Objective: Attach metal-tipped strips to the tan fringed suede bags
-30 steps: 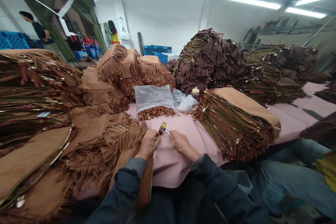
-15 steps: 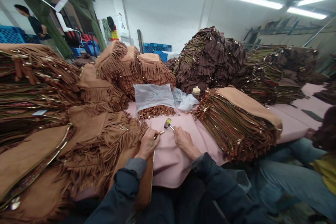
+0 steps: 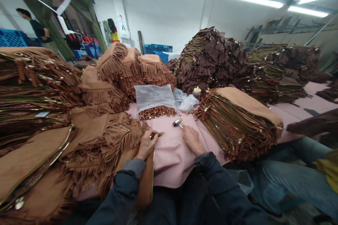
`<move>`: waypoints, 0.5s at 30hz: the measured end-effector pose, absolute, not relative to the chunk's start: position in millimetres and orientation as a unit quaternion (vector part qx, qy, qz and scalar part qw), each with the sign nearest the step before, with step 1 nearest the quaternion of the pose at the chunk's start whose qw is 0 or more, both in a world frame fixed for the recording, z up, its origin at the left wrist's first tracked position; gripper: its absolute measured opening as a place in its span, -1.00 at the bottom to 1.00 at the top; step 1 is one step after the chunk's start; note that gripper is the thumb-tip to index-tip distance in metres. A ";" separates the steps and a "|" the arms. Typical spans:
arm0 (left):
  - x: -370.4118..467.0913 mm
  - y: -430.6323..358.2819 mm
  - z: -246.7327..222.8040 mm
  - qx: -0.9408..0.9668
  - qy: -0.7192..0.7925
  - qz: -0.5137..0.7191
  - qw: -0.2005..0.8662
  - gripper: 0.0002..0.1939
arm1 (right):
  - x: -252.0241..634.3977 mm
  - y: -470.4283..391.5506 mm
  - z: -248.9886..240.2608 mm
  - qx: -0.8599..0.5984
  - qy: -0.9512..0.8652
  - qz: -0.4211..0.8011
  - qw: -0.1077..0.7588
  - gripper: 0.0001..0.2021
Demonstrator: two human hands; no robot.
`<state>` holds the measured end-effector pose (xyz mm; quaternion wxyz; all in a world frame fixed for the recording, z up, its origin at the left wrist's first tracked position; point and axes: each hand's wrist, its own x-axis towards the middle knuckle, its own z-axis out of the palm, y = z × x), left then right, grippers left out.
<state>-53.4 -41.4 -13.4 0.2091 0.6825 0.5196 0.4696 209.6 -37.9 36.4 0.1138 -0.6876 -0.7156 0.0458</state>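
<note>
My left hand (image 3: 146, 144) is closed, pinching a small gold-and-brown zipper pull (image 3: 161, 133) against the pink cloth. Under that wrist lies a tan bag panel (image 3: 146, 181) with a zipper along its edge. In my right hand (image 3: 192, 138), closed round the handle, is a small hammer (image 3: 177, 122). Its head, part yellow and part dark, hovers just up and right of the zipper pull, apart from it. The fingers of my right hand hide most of the handle.
A plastic bag (image 3: 154, 95) of small brown strips lies ahead, with a lidded jar (image 3: 196, 92) beside it. Tan fringed bags (image 3: 95, 144) pile at left; another stack (image 3: 237, 123) stands at right. Dark fringed bags (image 3: 211, 59) rise behind. A co-worker's leg (image 3: 298, 179) is at right.
My right hand has moved right with the hammer, and the hammer head has turned and shifted away from the zipper pull. My left hand has barely moved. Dark material has swung in at right.
</note>
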 end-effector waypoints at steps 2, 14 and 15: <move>-52.6 -40.9 -13.4 0.673 0.525 0.474 0.218 -0.82 | 203.2 -46.0 40.1 -0.672 -0.723 0.017 0.158 -0.66; -7.4 -54.0 45.0 0.496 0.545 0.646 0.197 -0.68 | 82.6 -165.7 -25.4 -0.551 -0.636 0.306 0.445 -0.26; 0.4 -58.8 53.1 0.502 0.535 0.650 0.196 -0.68 | 88.3 -165.3 -24.0 -0.556 -0.623 0.304 0.459 -0.25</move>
